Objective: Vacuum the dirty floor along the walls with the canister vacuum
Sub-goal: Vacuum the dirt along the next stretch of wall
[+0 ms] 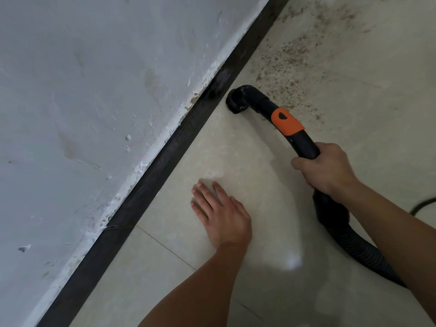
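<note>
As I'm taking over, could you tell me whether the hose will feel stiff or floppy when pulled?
The hose looks ribbed and curves behind the right hand, so it probably flexes easily. The bent tube ahead looks like hard plastic, likely rigid enough to steer the brush.

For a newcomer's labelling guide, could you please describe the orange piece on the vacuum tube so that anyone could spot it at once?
Find the dark skirting board running diagonally below the grey wall; a black vacuum tube curves over the pale floor beside it. Between its round brush head and the right hand gripping it sits the orange collar, the only coloured part.
</note>
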Motion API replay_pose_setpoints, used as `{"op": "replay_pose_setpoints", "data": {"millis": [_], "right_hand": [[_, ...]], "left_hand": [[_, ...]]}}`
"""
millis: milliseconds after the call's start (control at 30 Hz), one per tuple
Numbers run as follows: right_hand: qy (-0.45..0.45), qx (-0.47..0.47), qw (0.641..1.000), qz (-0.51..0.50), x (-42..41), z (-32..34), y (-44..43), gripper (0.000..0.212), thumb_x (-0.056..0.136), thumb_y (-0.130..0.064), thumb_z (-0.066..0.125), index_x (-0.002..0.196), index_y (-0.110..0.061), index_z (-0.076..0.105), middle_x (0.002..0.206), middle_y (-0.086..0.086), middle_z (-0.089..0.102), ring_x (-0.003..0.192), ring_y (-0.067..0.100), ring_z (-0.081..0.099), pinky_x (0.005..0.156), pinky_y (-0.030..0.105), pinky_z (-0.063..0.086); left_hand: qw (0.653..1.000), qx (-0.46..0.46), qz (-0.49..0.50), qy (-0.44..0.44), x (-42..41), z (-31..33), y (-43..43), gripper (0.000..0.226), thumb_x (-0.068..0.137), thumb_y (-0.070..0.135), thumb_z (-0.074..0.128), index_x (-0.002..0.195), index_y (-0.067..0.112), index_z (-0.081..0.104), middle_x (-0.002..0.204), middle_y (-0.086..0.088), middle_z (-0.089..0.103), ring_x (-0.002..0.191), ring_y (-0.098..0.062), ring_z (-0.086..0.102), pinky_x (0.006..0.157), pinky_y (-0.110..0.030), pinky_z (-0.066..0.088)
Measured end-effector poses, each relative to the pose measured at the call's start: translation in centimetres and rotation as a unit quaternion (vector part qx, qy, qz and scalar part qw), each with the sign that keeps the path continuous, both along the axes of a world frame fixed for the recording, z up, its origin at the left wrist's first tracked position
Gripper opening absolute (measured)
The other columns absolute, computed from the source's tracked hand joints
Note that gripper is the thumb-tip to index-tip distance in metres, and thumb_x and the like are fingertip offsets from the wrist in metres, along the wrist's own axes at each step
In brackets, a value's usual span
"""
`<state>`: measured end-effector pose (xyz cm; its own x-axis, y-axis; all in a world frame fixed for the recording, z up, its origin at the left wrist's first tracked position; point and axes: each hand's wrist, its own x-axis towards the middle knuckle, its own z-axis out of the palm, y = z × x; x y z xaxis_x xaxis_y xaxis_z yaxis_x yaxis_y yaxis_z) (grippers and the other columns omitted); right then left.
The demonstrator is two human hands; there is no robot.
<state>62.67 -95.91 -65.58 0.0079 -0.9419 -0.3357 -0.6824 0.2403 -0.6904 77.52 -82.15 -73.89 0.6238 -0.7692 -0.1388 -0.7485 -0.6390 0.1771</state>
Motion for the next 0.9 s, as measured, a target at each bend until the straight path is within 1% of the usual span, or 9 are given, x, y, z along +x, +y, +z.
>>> {"op": "replay_pose_setpoints", "data": {"millis": [67,167,233,333,467,533,633,733,900], "right_hand": [[-0.020,0.017,1.000,0.013,1.1,-0.1,-0.3,0.014,0.072,-0.022,0.073,0.074,-0.018,0.060,0.057,0.007,0.061,0.041,0.019,0.054,0.043,0.024,0.041],[-0.032,0.045,0.998,0.042,1.0,-0.4,0.9,0.013,0.072,-0.019,0.072,0.070,-0.016,0.060,0.046,-0.001,0.057,0.032,0.013,0.049,0.036,0.022,0.039],[-0.035,0.045,0.998,0.016,-0.6,-0.5,1.7,0.014,0.072,-0.017,0.073,0.068,-0.014,0.060,0.043,-0.002,0.055,0.032,0.013,0.048,0.037,0.023,0.040],[-0.026,0.020,0.999,-0.035,-2.8,-0.4,3.2,0.014,0.071,-0.017,0.073,0.068,-0.012,0.060,0.046,0.003,0.057,0.033,0.015,0.050,0.042,0.028,0.043],[-0.002,0.019,0.999,0.029,-1.7,-0.3,4.9,0.018,0.071,-0.017,0.074,0.065,-0.017,0.057,0.049,0.001,0.057,0.039,0.018,0.052,0.044,0.026,0.041],[0.010,0.005,0.998,0.061,-0.2,-0.2,4.5,0.016,0.073,-0.019,0.073,0.069,-0.018,0.058,0.055,0.003,0.057,0.046,0.021,0.054,0.046,0.026,0.040],[0.041,-0.024,0.996,0.082,0.7,0.3,4.5,0.013,0.075,-0.020,0.072,0.076,-0.014,0.061,0.061,0.003,0.058,0.051,0.017,0.054,0.045,0.025,0.035],[0.039,-0.011,0.998,0.056,-1.7,0.6,7.0,0.015,0.074,-0.020,0.072,0.073,-0.016,0.058,0.059,0.003,0.057,0.049,0.018,0.053,0.045,0.026,0.036],[0.070,0.012,0.997,-0.028,-10.4,1.1,13.3,0.016,0.071,-0.016,0.076,0.067,-0.016,0.060,0.051,0.002,0.058,0.049,0.021,0.056,0.048,0.030,0.041]], "left_hand": [[1.000,-0.001,0.001,0.001,0.2,-0.1,0.0,0.060,0.096,0.033,0.022,0.148,0.002,0.031,0.156,-0.027,0.015,0.146,-0.042,0.009,0.119,-0.055,0.010],[1.000,0.011,0.002,0.000,0.4,-0.2,0.2,0.061,0.097,0.034,0.020,0.150,0.003,0.027,0.158,-0.026,0.011,0.147,-0.041,0.004,0.119,-0.054,0.006],[1.000,0.016,-0.002,-0.002,0.4,-0.1,0.2,0.062,0.097,0.034,0.019,0.150,0.003,0.026,0.158,-0.026,0.009,0.147,-0.041,0.003,0.120,-0.053,0.005],[1.000,0.011,-0.002,0.004,0.4,0.0,-0.2,0.061,0.096,0.033,0.022,0.149,0.003,0.027,0.158,-0.027,0.010,0.147,-0.042,0.004,0.119,-0.054,0.005],[1.000,0.011,0.000,0.010,0.5,0.0,-0.2,0.059,0.098,0.032,0.025,0.150,0.003,0.024,0.158,-0.027,0.009,0.147,-0.042,0.003,0.119,-0.054,0.004],[1.000,0.012,0.002,0.015,0.6,0.0,-0.1,0.059,0.099,0.032,0.027,0.151,0.003,0.022,0.158,-0.027,0.007,0.147,-0.041,0.001,0.119,-0.054,0.003],[1.000,0.013,-0.001,0.010,1.1,-0.2,0.0,0.059,0.099,0.032,0.026,0.151,0.004,0.021,0.158,-0.026,0.006,0.147,-0.041,0.000,0.119,-0.053,0.001],[1.000,0.016,0.000,0.007,1.4,-0.3,0.0,0.060,0.099,0.032,0.024,0.151,0.003,0.021,0.158,-0.026,0.005,0.147,-0.041,0.000,0.119,-0.053,-0.001],[1.000,0.016,-0.002,0.008,1.2,-0.2,-0.2,0.062,0.097,0.033,0.020,0.151,0.003,0.019,0.158,-0.026,0.005,0.147,-0.040,0.000,0.119,-0.053,-0.001]]}}
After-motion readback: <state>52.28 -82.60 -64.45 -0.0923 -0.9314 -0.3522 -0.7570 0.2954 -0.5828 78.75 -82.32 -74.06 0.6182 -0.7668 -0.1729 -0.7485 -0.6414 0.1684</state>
